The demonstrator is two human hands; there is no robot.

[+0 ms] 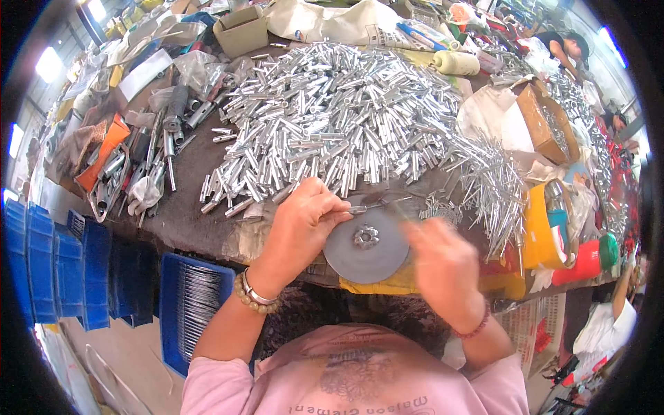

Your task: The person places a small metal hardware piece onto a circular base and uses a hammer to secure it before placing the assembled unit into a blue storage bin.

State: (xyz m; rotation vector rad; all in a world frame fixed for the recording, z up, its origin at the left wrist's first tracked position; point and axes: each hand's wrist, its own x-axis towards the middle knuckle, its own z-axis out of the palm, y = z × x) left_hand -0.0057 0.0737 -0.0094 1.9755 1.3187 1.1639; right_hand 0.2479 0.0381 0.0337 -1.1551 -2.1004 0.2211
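Note:
My left hand (311,220) pinches a short shiny metal tube (357,209) between thumb and fingers, its free end pointing right. My right hand (444,268), smeared by motion, is curled just to the right. Something thin and blurred seems to stick out from its fingertips toward the tube; its kind cannot be made out. Below the tube lies a round grey disc (366,261) with a small ring-shaped metal piece (366,237) at its middle. Beyond both hands spreads a big heap of similar metal tubes (339,111).
Thin metal rods (487,190) lie right of the heap, near a yellow container (539,232) and a red container (579,263). Tools (169,124) crowd the left. Below the table edge stands a blue bin (166,311) of metal parts. A person (567,50) works at far right.

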